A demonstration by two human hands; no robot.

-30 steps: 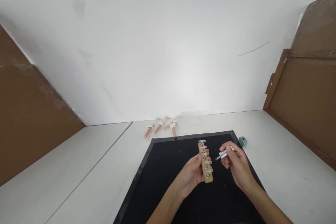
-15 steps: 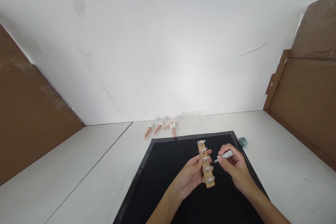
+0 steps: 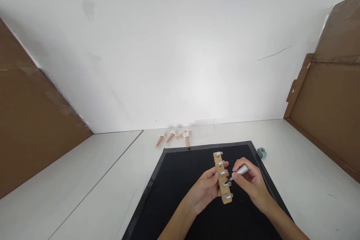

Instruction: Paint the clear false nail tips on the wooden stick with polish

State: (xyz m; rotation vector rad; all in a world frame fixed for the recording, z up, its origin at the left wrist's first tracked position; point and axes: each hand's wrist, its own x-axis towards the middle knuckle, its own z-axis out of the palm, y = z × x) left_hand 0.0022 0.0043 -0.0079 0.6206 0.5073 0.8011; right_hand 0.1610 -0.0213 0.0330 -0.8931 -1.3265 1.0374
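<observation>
My left hand point(image 3: 206, 189) is closed around a narrow wooden nail display stand point(image 3: 223, 180), held tilted above the black mat. Several clear false nails point(image 3: 227, 196) sit in a row along it. In my right hand point(image 3: 254, 187) is a nail polish brush point(image 3: 242, 169), pinched by its silver cap. The brush tip points left and down, at or very close to the second false nail from the near end; contact is hard to make out. A small teal nail polish bottle point(image 3: 261, 153), its cap off, stands just beyond the mat's right edge.
The black mat point(image 3: 174, 180) with a dark taped border lies on a white table point(image 3: 112, 180). Behind it are several small white bottles with pink caps point(image 3: 170, 137), lying down. Cardboard panels point(image 3: 329, 112) stand at both sides, with a white wall point(image 3: 180, 45) at the back.
The brush in my right hand has moved slightly down and left, closer to the nails. My left hand has shifted the stand a little toward me. The view has moved slightly.
</observation>
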